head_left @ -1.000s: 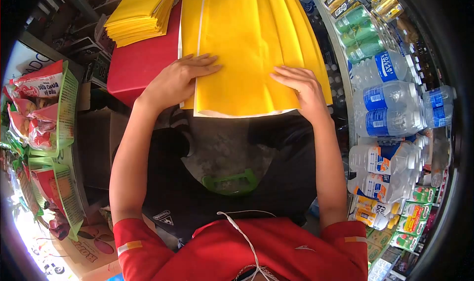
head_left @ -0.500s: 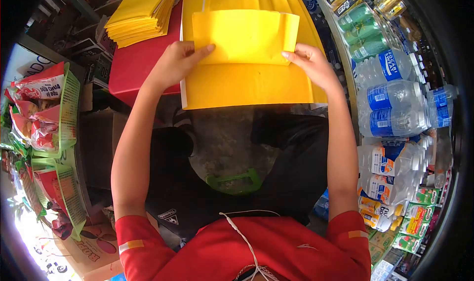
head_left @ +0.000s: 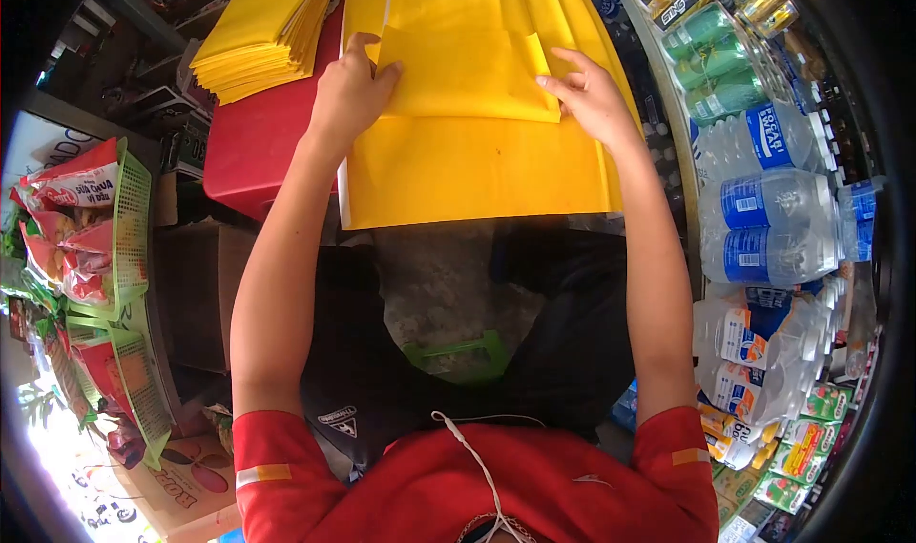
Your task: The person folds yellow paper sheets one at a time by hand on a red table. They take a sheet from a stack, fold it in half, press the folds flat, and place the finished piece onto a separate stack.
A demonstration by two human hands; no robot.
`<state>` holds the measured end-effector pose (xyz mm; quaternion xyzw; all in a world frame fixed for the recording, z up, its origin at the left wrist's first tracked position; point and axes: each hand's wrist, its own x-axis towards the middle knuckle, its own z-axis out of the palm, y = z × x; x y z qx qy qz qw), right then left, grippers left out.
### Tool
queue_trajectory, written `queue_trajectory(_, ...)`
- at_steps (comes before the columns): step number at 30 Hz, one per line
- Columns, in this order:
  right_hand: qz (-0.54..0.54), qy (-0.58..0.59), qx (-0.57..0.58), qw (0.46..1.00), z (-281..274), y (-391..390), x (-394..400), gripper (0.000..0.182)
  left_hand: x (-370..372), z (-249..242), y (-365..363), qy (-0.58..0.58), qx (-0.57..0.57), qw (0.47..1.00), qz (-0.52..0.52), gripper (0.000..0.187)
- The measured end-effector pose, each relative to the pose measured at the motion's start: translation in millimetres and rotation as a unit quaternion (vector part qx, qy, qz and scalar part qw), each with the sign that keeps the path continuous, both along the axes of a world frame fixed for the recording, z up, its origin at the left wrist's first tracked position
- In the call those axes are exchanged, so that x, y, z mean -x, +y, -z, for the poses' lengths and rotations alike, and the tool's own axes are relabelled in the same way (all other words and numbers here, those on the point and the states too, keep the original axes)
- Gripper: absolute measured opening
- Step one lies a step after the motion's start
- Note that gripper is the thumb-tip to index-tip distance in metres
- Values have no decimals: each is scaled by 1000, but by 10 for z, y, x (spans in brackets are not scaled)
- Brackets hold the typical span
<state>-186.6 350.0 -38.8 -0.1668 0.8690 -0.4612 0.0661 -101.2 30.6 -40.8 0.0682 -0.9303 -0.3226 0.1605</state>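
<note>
A folded yellow paper piece [head_left: 463, 75] lies on a larger yellow sheet [head_left: 477, 176] atop the red table. At the folded piece's left edge is my left hand [head_left: 358, 90], open, its thumb by the paper and its index finger stretched forward. My right hand [head_left: 593, 96] is at the right edge, fingers apart, with the thumb tip touching the paper. Its lower fingers are partly hidden. More yellow layers show beneath the piece and farther back.
A stack of folded yellow paper [head_left: 262, 32] sits on the red table [head_left: 248, 147], left of my hands. Snack bags in a green basket [head_left: 132, 228] stand at the left. Packed water bottles [head_left: 763, 223] and cans [head_left: 711, 61] line the right. A green stool edge [head_left: 463, 352] shows below.
The folded piece has come down flatter onto the sheet and shifted slightly left. Both hands have loosened from its edges, with index fingers now extended. The view has moved a little.
</note>
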Motion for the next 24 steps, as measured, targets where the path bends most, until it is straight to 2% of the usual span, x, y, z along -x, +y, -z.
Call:
queue_trajectory(3,6,32,-18,999,29,-3,-30,59,14,22,14,1,31,999,3,58)
queue_trajectory(7,5,88,-72,993,1,-26,-95,47,13,-72,100,-46,91,995,1,50)
queue_trajectory(9,-8,140,-76,987,46,-39,-86,39,19,11,76,80,176,981,26,44)
queue_trajectory(10,-3,122,-79,989,15,-46,-107,36,33,44,64,143,217,965,39,41)
queue_trajectory(12,6,86,-84,993,-56,-72,-184,30,91,69,80,165,210,959,89,37)
queue_trajectory(16,3,115,-112,987,-59,-74,-176,26,129,85,191,207,254,932,155,34)
queue_trajectory(19,4,111,-109,988,-63,-76,-180,25,93,119,257,102,191,952,215,40)
queue_trajectory(24,-8,169,-89,981,43,-56,-144,25,49,198,276,71,181,960,203,46)
